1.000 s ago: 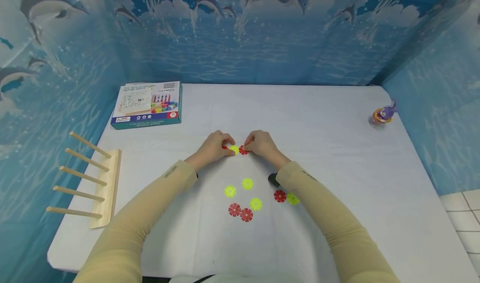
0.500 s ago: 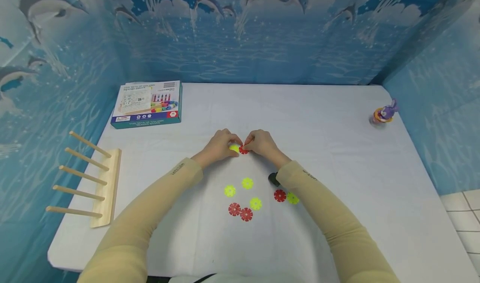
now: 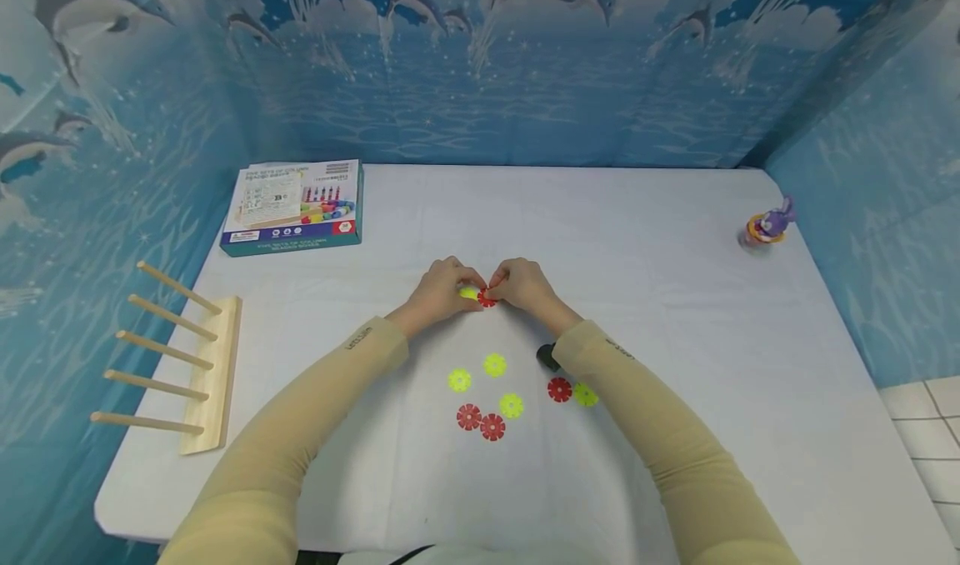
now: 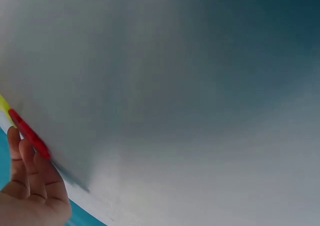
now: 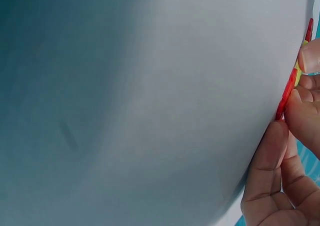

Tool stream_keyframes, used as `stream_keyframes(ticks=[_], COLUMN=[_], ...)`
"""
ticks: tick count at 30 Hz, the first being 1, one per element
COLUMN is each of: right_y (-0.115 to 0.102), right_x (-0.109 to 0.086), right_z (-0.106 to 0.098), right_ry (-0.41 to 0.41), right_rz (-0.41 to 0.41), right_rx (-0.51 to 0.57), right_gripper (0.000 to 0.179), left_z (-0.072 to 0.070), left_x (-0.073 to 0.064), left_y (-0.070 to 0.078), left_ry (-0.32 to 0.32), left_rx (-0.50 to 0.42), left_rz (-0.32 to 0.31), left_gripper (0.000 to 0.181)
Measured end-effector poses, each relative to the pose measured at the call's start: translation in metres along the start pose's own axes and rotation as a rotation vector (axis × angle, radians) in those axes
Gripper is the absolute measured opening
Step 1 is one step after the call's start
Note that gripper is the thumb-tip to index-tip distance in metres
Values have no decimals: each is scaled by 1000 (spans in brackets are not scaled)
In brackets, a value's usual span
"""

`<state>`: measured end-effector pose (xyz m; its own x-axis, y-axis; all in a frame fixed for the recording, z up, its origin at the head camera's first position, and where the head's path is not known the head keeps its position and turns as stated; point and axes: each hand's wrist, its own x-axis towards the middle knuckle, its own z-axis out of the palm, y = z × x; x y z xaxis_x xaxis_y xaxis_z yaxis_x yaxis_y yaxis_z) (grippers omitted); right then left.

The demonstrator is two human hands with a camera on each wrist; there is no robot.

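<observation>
Near the table's middle, my left hand grips a joined row of thin, round, notched discs. A yellow disc shows between its thumb and fingers. In the left wrist view a red disc lies along that hand's fingers; the head view hides it. My right hand pinches another red disc at the row's right end. The right wrist view shows this red disc against the yellow one, with the other red disc beyond. The fingertips of both hands almost meet.
Loose yellow discs and red discs lie nearer the body. A red disc lies by the right sleeve. At left stands a wooden peg rack; behind it, a box. A purple-topped figure stands far right.
My left hand has shifted right along the row, up to the right hand. It now covers the left red disc and more of the yellow one. The right hand stays in place.
</observation>
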<state>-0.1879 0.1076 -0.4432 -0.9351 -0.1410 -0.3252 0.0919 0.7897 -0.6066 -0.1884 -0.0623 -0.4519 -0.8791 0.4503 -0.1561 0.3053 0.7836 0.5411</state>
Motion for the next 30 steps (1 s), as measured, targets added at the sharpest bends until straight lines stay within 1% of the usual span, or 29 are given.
stream_keyframes(ticks=[4,11,16,20,24,27,30], right_y=[-1,0,2,5,10,13,15], right_x=[-1,-1,-3,-10,-23,-33,-43], right_z=[-1,-2,-6,-12,-16,-16,-14], right_ry=[-2,-13,-48,-96,-140,-175,-218], right_rz=[2,0,8,17,-23,-77,-109], right_rx=[-1,18,32,27,10,19,30], right_gripper=[17,17,21,25,28,28,27], left_z=[2,3,3,3,3,3,3], left_x=[0,0,-1,0,2,2,1], left_y=[1,1,2,3,3,3,2], left_ry=[22,42,42,32,26,27,28], left_rx=[7,-2,11,10,5,6,7], left_rz=[-16,-9,-13,-30,-47,-58,-60], left_gripper=[28,28,29,29,29,29,30])
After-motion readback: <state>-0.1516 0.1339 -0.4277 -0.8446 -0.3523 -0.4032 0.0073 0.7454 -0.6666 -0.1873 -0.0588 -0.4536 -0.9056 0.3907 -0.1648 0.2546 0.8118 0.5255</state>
